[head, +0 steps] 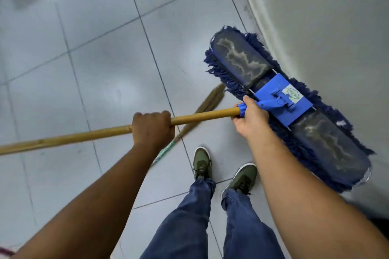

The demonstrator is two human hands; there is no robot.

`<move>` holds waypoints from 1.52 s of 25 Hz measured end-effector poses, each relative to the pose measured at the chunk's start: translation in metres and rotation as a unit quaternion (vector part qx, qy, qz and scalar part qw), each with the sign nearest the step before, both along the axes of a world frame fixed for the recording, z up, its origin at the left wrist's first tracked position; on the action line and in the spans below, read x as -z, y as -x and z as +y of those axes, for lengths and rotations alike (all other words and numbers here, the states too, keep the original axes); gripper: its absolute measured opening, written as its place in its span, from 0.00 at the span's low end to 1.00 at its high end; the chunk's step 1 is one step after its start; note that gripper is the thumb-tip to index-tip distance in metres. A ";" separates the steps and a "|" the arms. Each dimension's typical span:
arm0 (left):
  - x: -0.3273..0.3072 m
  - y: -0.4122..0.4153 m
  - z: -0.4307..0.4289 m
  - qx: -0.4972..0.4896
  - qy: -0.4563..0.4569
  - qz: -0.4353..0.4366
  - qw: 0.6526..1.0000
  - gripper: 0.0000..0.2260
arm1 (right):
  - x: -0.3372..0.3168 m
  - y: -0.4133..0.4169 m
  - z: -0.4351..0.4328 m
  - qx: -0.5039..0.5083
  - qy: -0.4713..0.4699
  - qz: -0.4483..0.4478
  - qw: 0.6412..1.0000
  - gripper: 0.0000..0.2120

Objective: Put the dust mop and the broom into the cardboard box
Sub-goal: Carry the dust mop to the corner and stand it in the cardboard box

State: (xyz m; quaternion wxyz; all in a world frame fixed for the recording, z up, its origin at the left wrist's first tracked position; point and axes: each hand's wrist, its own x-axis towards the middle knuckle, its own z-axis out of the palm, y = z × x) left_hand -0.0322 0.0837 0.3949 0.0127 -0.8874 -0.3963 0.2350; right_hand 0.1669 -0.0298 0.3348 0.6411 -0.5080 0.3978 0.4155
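Note:
The dust mop (248, 63) has a long dark-blue fringed head with a blue plastic bracket and a wooden handle. It is held off the floor, its head tilted beside the wall at the right. My right hand (250, 119) grips the handle at the blue collar next to the bracket. My left hand (152, 128) is closed around the wooden handle further left. The broom (207, 103), straw-coloured with a teal-wrapped grip, lies on the tiled floor under the mop handle, partly hidden by my left hand. No cardboard box is in view.
A pale wall (328, 17) with a baseboard runs along the right side. My two feet in green shoes (202, 163) stand on the grey tiled floor (94, 59) just below the mop. Dark blurred objects sit at the top left corner.

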 end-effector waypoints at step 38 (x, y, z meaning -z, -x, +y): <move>-0.334 -0.031 -0.240 -0.235 0.739 -0.469 0.422 0.11 | -0.300 0.232 -0.315 -0.181 0.602 -0.527 0.572 0.08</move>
